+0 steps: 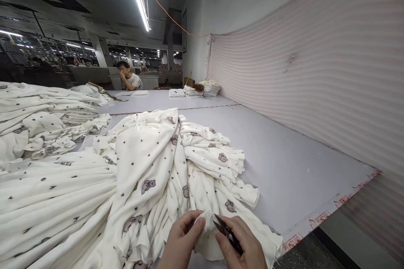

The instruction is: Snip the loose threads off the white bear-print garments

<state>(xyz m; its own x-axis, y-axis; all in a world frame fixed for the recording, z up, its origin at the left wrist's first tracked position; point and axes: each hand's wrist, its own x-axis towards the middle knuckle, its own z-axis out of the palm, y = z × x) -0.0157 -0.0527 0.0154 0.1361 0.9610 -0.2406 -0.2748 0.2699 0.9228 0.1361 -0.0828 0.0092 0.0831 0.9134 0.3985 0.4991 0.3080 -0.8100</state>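
Observation:
My left hand (183, 239) pinches a small fold of white printed fabric (208, 223) at the near edge of the table. My right hand (241, 241) grips small black thread snips (225, 230), their tips touching that fold. The fold belongs to a heap of white garments (164, 164) printed with small dark marks and pink-grey bears, which spreads over the grey table (284, 159) in front of me.
A tall stack of the same white garments (41, 122) sits at the left. Folded piles (202, 89) lie at the table's far end by the striped fabric wall (315, 75). A seated person (129, 77) leans on a far table. The table edge (328, 214) runs along the right.

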